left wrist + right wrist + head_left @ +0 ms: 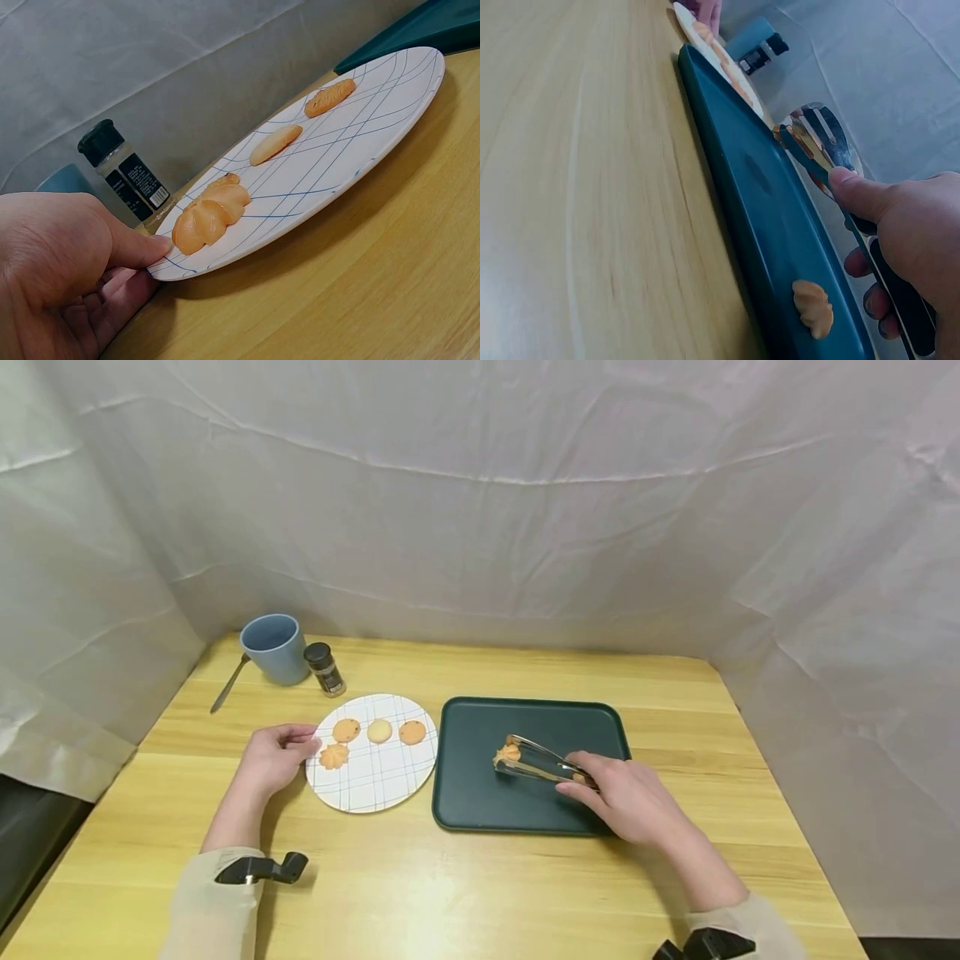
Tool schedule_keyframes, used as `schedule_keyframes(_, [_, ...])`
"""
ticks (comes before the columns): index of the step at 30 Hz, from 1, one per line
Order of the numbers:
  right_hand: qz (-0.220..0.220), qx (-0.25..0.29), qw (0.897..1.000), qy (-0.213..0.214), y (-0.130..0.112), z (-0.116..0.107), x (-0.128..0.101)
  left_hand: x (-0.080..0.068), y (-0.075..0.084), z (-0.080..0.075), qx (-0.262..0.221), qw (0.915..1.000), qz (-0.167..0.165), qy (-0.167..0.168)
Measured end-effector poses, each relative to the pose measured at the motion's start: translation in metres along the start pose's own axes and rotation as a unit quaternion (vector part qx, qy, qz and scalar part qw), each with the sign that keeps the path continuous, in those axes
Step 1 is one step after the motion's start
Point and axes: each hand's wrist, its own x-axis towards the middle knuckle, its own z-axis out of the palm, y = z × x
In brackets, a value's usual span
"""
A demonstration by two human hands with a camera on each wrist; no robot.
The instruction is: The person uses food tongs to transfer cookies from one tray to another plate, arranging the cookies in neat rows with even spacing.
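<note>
My left hand (281,758) pinches the left rim of a round white plate (375,785) with blue lines, thumb on top and fingers beneath. On the plate lie a flower-shaped cookie (211,216) near my thumb, a pale cookie (379,731) and two round speckled cookies, one of them a cookie (412,732) at the right. My right hand (626,795) grips metal tongs (536,771) over a dark green tray (468,802). Between the tong tips is a ridged cookie (507,753), held above the tray. Another cookie (813,308) lies on the tray, mostly hidden by the tongs and hand in the head view.
Behind the plate stand a blue cup (281,656) and a black-capped spice jar (325,670). A spoon (229,683) leans with its end near the cup. Pale cloth (480,527) hangs around the back and sides of the wooden table (375,893).
</note>
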Motion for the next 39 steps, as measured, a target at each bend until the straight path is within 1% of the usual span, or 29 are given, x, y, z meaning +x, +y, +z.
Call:
schedule_keyframes(8, [-0.022, 0.006, 1.000, 0.013, -0.008, 0.000, 0.010, 0.000, -0.002, -0.001, -0.001, 1.0000, -0.009, 0.000])
schedule_keyframes(11, [-0.029, 0.004, 0.999, 0.015, -0.011, 0.000, 0.014, 0.001, -0.001, -0.001, -0.003, 1.0000, -0.008, 0.002])
schedule_keyframes(21, [-0.043, 0.000, 0.999, -0.003, -0.029, 0.001, 0.030, 0.000, 0.000, 0.000, -0.001, 1.0000, -0.009, 0.000])
schedule_keyframes(34, [-0.070, 0.011, 0.998, -0.003, -0.052, 0.008, 0.050, 0.000, 0.000, 0.000, -0.003, 0.9999, -0.014, -0.001])
schedule_keyframes(39, [-0.078, 0.016, 0.997, -0.012, -0.062, 0.011, 0.059, 0.001, 0.000, 0.000, -0.004, 0.9999, -0.013, 0.000])
